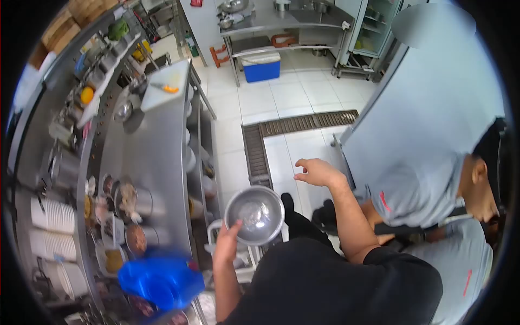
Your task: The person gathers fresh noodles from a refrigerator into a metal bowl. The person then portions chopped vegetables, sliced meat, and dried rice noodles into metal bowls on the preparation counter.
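A round metal bowl [262, 216] hangs in front of my body, its inside facing up and apparently without food in it. The fingers of my left hand [227, 244] grip its left rim, with the thumb over the edge. Out to the right, over the floor, my right hand [317, 172] is raised with its fingers apart and holds nothing. It does not touch the bowl.
A steel counter [157, 157] runs along the left, bearing a white cutting board [165, 97], food containers and a blue container [162, 281]. Two people in grey shirts [417, 189] stand close at the right. Floor drains [257, 154] lie ahead.
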Available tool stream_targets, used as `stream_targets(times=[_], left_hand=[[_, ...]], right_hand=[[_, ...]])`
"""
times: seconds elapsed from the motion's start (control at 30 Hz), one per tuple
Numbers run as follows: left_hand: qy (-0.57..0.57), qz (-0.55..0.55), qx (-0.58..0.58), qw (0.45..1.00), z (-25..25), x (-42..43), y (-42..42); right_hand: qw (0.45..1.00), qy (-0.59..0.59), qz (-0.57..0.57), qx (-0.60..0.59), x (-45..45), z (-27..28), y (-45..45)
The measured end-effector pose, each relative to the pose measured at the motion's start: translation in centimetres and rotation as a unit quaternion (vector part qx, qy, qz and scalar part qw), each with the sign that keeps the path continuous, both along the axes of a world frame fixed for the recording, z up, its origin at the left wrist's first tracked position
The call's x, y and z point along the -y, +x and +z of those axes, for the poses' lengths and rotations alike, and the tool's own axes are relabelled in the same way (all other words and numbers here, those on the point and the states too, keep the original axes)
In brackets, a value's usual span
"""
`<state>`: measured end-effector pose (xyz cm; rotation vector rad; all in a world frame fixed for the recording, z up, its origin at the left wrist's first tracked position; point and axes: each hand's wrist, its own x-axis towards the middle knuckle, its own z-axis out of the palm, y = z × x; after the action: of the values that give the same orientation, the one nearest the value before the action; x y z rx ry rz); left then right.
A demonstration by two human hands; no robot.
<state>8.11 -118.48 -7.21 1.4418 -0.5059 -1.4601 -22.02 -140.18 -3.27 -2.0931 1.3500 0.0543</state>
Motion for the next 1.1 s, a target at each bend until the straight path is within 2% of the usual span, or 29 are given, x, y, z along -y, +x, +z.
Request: stream_targets(times=[0.17, 0.37, 0.43, 0.47, 0.67, 0.73, 0.8, 0.87, 0.9, 0.97, 1.03, 1.1], left_hand=[[0.002, 0.024, -0.019, 1.000, -0.3, 14.5, -0.1], [-0.001, 0.023, 0.013, 1.000, 5.4, 32.3, 1.3], [-0.011, 0.025, -0.005, 1.000, 5.4, 37.7, 3.0], [-0.004, 0.039, -0.012, 0.999, 5.5, 40.3, 3.5], [-0.031, 0.032, -0.035, 0.998, 0.1, 58.1, 7.0], [-0.033, -0.011, -0.057, 0.998, -1.8, 64.0, 7.8], [-0.001, -0.047, -0.051, 0.998, -1.5, 70.3, 8.4], [0.012, -0.098, -0.021, 0.995, -0.8, 77.6, 8.4], [-0.002, -0.110, -0.068, 0.992, -1.2, 81.2, 8.3], [0.011, -0.189, -0.064, 0.980, -0.9, 88.9, 8.4], [-0.010, -0.222, -0.066, 0.973, 0.5, 95.5, 7.0], [-0.019, -0.260, -0.050, 0.964, 2.0, 101.1, 4.6]], right_hand=[[1.000, 0.005, -0.007, -0.006, 17.0, -1.3, 0.8], [0.999, -0.016, -0.037, 0.034, 32.7, 0.3, -3.5], [0.997, -0.049, -0.049, -0.045, 37.9, 0.2, -4.5], [0.996, -0.048, -0.067, -0.031, 40.3, 0.3, -5.2], [0.974, -0.087, -0.207, 0.035, 52.2, 5.9, -8.8], [0.951, -0.125, -0.281, -0.012, 54.9, 7.0, -11.5], [0.917, -0.174, -0.355, -0.059, 56.1, 9.2, -13.6], [0.877, -0.209, -0.420, -0.101, 56.9, 13.6, -15.7], [0.855, -0.217, -0.452, -0.130, 57.0, 16.2, -16.7], [0.812, -0.294, -0.489, -0.120, 56.7, 20.4, -19.5], [0.760, -0.315, -0.533, -0.201, 55.7, 26.2, -20.4], [0.695, -0.395, -0.547, -0.248, 54.7, 30.8, -22.5]])
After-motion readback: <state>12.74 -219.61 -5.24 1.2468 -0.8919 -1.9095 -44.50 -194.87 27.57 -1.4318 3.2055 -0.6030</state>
